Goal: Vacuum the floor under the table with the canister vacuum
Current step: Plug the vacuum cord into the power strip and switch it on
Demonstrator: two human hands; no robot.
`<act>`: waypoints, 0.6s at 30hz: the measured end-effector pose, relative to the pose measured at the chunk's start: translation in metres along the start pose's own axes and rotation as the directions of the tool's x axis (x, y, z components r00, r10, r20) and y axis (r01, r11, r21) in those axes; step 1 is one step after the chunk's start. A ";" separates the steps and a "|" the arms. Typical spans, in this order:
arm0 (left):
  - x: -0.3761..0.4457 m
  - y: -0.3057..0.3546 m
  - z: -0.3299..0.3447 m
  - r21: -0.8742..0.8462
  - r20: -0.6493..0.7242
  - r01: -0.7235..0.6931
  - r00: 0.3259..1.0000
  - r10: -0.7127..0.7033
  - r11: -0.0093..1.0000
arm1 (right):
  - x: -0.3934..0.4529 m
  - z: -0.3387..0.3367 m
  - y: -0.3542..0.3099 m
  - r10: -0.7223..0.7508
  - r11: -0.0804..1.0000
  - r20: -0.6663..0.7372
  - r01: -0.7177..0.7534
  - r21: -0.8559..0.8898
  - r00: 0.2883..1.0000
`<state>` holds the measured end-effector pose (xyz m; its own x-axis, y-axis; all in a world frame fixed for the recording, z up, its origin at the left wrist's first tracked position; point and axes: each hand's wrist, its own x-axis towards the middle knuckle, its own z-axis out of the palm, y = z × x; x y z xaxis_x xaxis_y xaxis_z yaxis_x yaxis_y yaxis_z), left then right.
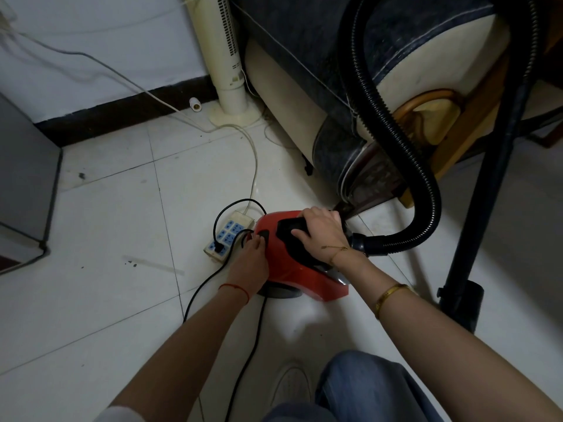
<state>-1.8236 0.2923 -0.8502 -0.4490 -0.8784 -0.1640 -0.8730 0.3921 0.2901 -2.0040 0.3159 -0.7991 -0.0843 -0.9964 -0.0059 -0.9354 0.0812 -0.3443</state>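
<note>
Here the red canister vacuum (300, 269) sits on the white tiled floor (106, 300), just beside the foot of a dark upholstered sofa (329, 71). The right hand (320, 236) curls over its black carry handle (289, 231), fingers wrapped round it. The left hand (251, 264) rests against the rear of the body, a fingertip touching a dark button there (whether it presses, I cannot tell). The black ribbed hose (405, 153) loops up from the front; the wand (487, 193) stands to the right. The black power cord (243, 345) trails to a white power strip (227, 236) touching the vacuum's back. A cream tower fan (225, 56) stands by the wall
</note>
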 end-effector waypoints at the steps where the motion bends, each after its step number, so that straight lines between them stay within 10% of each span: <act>1: 0.001 -0.001 -0.005 -0.007 0.024 -0.006 1.000 0.006 1.000 | 0.000 -0.002 -0.001 0.000 1.000 0.020 0.000 0.016 1.000; 5: -0.002 0.000 -0.029 -0.080 0.095 0.005 0.995 0.003 0.997 | -0.007 -0.024 -0.001 0.003 0.992 0.000 -0.003 0.129 1.000; 9: -0.005 0.030 -0.065 -0.182 -0.174 -0.064 0.984 0.032 0.981 | -0.023 -0.070 -0.002 -0.094 0.986 -0.257 0.125 0.107 0.962; 18: -0.005 0.160 -0.185 0.019 -0.566 -0.463 0.725 0.391 0.886 | -0.084 -0.185 0.057 0.146 0.984 -0.721 -0.024 0.176 0.677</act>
<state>-1.9259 0.3092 -0.6284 -0.5593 -0.6385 0.5286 -0.5692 0.7595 0.3150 -2.1137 0.4090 -0.6443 -0.4413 -0.6457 0.6231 -0.8579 0.0999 -0.5040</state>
